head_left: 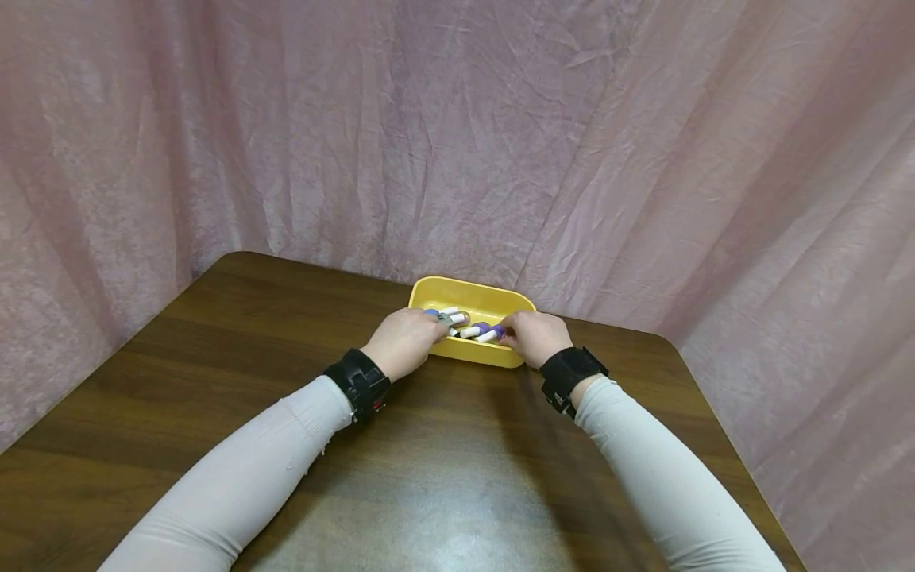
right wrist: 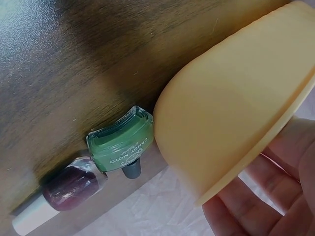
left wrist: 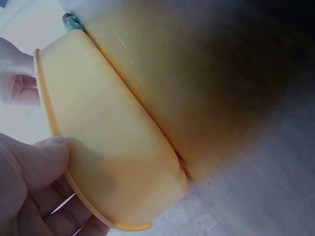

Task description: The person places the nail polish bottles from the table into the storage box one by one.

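Observation:
A yellow plastic bin (head_left: 472,351) stands near the table's far edge, with several small bottles with white or purple parts (head_left: 472,330) inside; they look like nail polish. My left hand (head_left: 404,342) reaches over its left end; in the left wrist view the thumb (left wrist: 51,155) overlaps the rim and the other fingers lie behind it. At the right end, my right hand (head_left: 539,338) dips its fingers inside, close to a purple bottle (head_left: 493,334). Whether either hand pinches a bottle is hidden. Outside the bin, a green nail polish bottle (right wrist: 123,142) touches its wall.
Beside the green bottle lies a dark red nail polish bottle (right wrist: 71,187) with a white cap, on the brown wooden table (head_left: 286,318). A pink curtain (head_left: 457,143) hangs right behind the table's far edge.

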{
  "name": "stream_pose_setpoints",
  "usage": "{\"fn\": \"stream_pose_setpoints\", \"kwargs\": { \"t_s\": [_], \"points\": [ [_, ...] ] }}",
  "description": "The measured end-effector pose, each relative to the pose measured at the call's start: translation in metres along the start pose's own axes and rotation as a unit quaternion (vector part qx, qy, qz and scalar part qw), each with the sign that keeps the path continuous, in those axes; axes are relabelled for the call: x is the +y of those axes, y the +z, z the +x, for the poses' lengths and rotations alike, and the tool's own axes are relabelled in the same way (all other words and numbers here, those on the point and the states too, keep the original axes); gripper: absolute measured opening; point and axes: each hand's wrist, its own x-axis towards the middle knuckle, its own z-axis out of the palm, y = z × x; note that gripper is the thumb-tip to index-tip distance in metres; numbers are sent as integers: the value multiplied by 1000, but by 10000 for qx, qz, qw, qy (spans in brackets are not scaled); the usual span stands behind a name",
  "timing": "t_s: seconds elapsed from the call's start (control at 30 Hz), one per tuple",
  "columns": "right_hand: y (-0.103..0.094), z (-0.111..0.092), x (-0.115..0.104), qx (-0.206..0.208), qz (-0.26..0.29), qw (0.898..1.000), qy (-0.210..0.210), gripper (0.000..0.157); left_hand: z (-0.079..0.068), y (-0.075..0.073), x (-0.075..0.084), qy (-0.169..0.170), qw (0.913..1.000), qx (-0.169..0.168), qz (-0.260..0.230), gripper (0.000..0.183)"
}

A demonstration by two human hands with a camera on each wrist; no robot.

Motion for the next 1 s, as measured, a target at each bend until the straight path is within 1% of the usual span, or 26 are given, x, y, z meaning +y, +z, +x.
{"fn": "stream_pose_setpoints", "kwargs": {
  "t_s": [0.2, 0.53, 0.67, 0.83, 1.0],
  "points": [
    [0, 0, 1, 45, -7, 10000, -10, 27, -1, 0, 0, 62, 9999, 119, 19, 11],
    [5, -4, 7, 321, -9, 9995, -65, 31, -1, -3, 2, 34, 10000, 48, 17, 11],
    [4, -10, 11, 474, 6, 9989, -5, 32, -1, -3, 2, 36, 10000, 39, 28, 9],
    [2, -17, 18, 609, 171, 9980, 80, 35, -1, -3, 1, 34, 10000, 61, 20, 8],
    [2, -28, 23, 741, 258, 9969, 100, 44, -1, -1, 1, 44, 10000, 75, -12, 7]
  ]
}}
